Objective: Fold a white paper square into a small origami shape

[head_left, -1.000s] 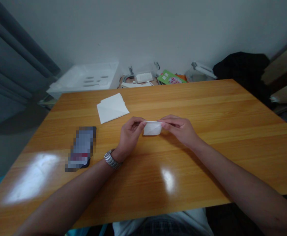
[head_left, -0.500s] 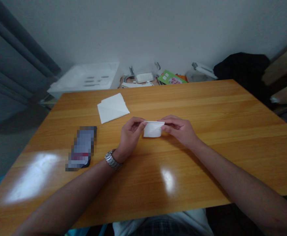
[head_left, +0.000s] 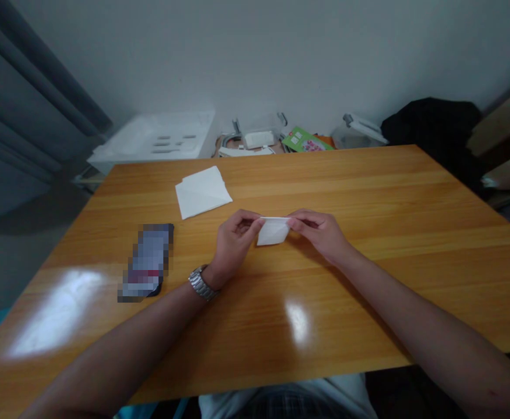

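A small folded piece of white paper is stretched between my two hands above the middle of the table. My left hand pinches its upper left corner between thumb and fingers; a metal watch circles that wrist. The upper right corner is pinched by my right hand. The paper's top edge runs straight across and its lower part hangs toward me. Beyond my left hand, white sheets of paper lie flat on the wooden table.
A phone with a blurred screen lies left of my left wrist. Past the table's far edge are a white tray, a green booklet, a clear container and a black cloth-like bundle.
My right thumb has shifted up to the paper's top right corner, and the paper's right edge now slants inward. The whole view has shifted slightly; the other things lie as before.
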`<state>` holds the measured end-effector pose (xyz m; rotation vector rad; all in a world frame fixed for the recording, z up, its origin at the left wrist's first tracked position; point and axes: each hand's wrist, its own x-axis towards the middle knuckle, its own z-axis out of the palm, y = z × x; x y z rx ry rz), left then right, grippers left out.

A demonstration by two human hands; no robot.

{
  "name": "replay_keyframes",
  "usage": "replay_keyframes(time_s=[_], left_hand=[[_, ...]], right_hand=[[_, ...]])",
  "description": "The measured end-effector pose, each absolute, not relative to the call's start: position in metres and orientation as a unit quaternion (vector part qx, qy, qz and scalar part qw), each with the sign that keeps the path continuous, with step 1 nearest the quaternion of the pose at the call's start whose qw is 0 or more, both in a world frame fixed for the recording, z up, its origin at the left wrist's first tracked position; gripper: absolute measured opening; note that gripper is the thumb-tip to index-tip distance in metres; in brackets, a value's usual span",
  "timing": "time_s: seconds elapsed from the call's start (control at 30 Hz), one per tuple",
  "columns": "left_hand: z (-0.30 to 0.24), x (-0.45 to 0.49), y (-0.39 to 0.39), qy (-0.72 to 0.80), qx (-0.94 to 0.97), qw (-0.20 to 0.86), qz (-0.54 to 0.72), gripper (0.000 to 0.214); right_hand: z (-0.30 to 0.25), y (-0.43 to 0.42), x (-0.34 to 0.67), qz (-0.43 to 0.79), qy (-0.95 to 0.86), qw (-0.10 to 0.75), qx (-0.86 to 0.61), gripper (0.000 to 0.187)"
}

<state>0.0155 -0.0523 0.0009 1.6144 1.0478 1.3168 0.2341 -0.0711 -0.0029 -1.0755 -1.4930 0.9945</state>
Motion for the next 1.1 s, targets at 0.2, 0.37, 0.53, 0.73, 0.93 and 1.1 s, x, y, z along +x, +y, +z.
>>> replay_keyframes(time_s=[0.2, 0.37, 0.53, 0.73, 0.93, 1.1], left_hand=[[-0.001, 0.014, -0.052, 0.396, 0.646, 0.407, 0.510, 0.029], [-0.004, 0.014, -0.052, 0.388, 0.653, 0.426, 0.492, 0.026], [-0.005, 0.014, -0.053, 0.371, 0.675, 0.428, 0.473, 0.022], [-0.006, 0.016, -0.054, 0.373, 0.679, 0.432, 0.462, 0.020], [-0.004, 0.018, -0.056, 0.379, 0.695, 0.433, 0.431, 0.018], [-0.002, 0.018, -0.058, 0.386, 0.731, 0.372, 0.423, 0.015]], right_hand=[[-0.002, -0.073, 0.232, 0.408, -0.643, 0.462, -0.455, 0.026], [0.001, -0.075, 0.229, 0.396, -0.667, 0.447, -0.447, 0.024], [0.002, -0.076, 0.227, 0.368, -0.669, 0.450, -0.464, 0.018], [0.005, -0.077, 0.227, 0.337, -0.689, 0.449, -0.458, 0.013], [0.006, -0.077, 0.227, 0.326, -0.703, 0.443, -0.452, 0.012], [0.009, -0.080, 0.225, 0.317, -0.715, 0.432, -0.448, 0.012]])
